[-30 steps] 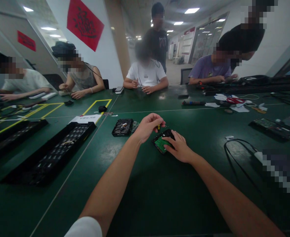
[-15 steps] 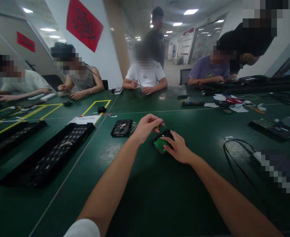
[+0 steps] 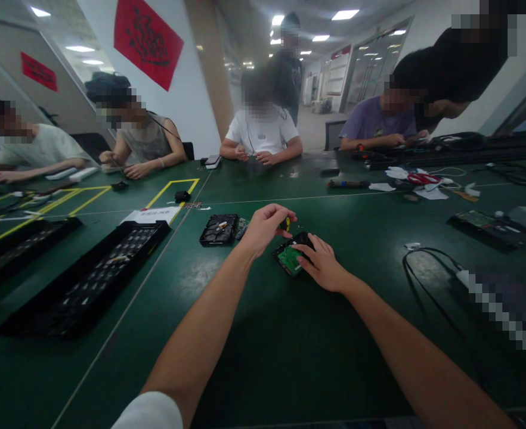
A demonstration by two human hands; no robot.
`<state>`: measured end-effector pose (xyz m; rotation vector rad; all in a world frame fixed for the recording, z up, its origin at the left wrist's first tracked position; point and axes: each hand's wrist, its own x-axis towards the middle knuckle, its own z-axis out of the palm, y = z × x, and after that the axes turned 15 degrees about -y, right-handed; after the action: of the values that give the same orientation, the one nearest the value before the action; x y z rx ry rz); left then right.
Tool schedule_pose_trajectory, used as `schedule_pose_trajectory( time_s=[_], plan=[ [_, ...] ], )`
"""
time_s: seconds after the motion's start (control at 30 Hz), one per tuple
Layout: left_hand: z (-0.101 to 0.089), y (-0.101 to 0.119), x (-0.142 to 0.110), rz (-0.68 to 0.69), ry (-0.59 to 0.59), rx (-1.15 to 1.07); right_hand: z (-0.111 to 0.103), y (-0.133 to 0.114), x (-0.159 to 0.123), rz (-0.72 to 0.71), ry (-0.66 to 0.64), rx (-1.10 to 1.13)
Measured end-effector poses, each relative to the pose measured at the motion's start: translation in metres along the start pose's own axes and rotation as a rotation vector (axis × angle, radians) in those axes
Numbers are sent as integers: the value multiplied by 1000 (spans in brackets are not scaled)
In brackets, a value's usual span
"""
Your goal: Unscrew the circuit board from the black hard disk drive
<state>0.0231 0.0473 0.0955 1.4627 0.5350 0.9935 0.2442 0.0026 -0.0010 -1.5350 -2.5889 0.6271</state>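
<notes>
A hard drive point(image 3: 288, 257) with a green circuit board facing up lies on the green table in front of me. My right hand point(image 3: 324, 262) grips its right side, thumb and fingers resting over the board and far edge. Pinched in my left hand point(image 3: 266, 229) is a small screwdriver point(image 3: 288, 224) with a yellow and black handle, held just above the drive's far left edge. Its tip is too small to make out. To the left of that hand sits another black drive point(image 3: 219, 229) with small pieces on top, beside a patch of small loose parts point(image 3: 241, 227).
A long black tray point(image 3: 88, 280) with small parts stands at the left, a white paper label point(image 3: 151, 215) behind it. Another drive point(image 3: 484, 229) and a black cable point(image 3: 428, 253) lie at the right. Several people sit across the table point(image 3: 263, 345).
The view has shifted slightly. The screwdriver's yellow handle shows more plainly in my left hand. Both hands keep nearly the same place at the hard drive.
</notes>
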Motion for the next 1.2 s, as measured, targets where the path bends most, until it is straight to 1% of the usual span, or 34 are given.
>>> schedule_pose_trajectory(
  time_s=[0.13, 0.27, 0.33, 0.43, 0.57, 0.63, 0.7, 0.8, 0.87, 1.0, 1.2],
  plan=[
    [8, 0, 0, 11, 3, 86, -2, -1, -1, 4, -7, 10],
    [8, -3, 1, 30, 142, 216, -4, -2, -1, 18, -26, 19],
    [4, -3, 0, 34, 162, 255, -3, -2, -1, 19, -25, 12],
    [0, -2, -1, 24, 74, 270, 0, 1, 1, 6, -7, -7],
    [-1, -1, 0, 10, -30, 292, -1, 1, 1, 6, -7, -8],
    [0, 0, 0, -5, -66, 238, -3, -1, -1, 7, -21, -2],
    [0, 1, 0, -33, -102, 130, -5, -4, -3, 6, -32, 4],
    [-1, 1, -1, -58, -123, 24, -9, -8, -5, 11, -54, 9],
    [-2, 0, -1, -40, -91, 66, -10, -9, -6, 16, -66, 12],
    [0, -6, 0, 39, 26, 191, -11, -9, -6, 18, -59, 53],
    [4, -11, 2, 61, 44, 130, -9, -8, -5, 12, -37, 65]
  ],
)
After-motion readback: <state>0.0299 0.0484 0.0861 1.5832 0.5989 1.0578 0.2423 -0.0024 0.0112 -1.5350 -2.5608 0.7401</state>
